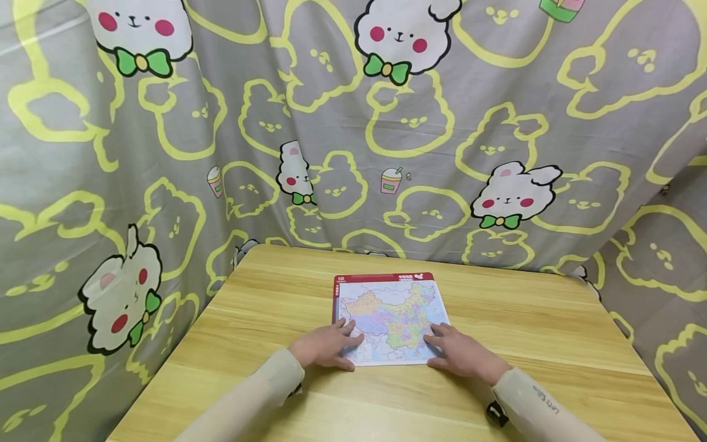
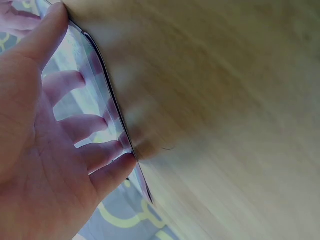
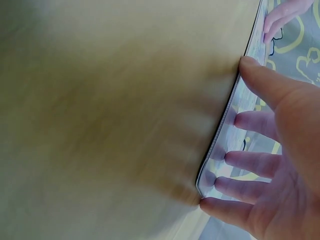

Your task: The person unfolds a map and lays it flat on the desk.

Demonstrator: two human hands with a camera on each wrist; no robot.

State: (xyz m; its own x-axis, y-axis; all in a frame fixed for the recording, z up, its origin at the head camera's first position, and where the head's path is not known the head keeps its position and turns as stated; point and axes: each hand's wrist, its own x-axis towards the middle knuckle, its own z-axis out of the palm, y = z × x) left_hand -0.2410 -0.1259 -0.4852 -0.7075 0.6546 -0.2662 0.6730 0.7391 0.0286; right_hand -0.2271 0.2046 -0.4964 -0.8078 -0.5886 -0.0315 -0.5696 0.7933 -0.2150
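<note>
A flat, glossy map board (image 1: 393,316) with a red header strip and pastel-coloured regions lies on the wooden table. At its left side is my left hand (image 1: 327,345), fingers spread over the edge and the thumb at the near left corner. My right hand (image 1: 459,351) mirrors it on the right side, thumb at the near right corner. In the left wrist view, straight fingertips rest on the map board (image 2: 92,97) along its thin dark edge. The right wrist view shows the fingers (image 3: 255,162) touching the board's surface likewise, with the little finger beside its rounded corner.
The light wood-grain table (image 1: 232,380) extends around the board on every side. A grey curtain (image 1: 331,123) printed with yellow outlines and white rabbits hangs behind the table and along both sides. A black strap piece (image 1: 496,414) shows under the right sleeve.
</note>
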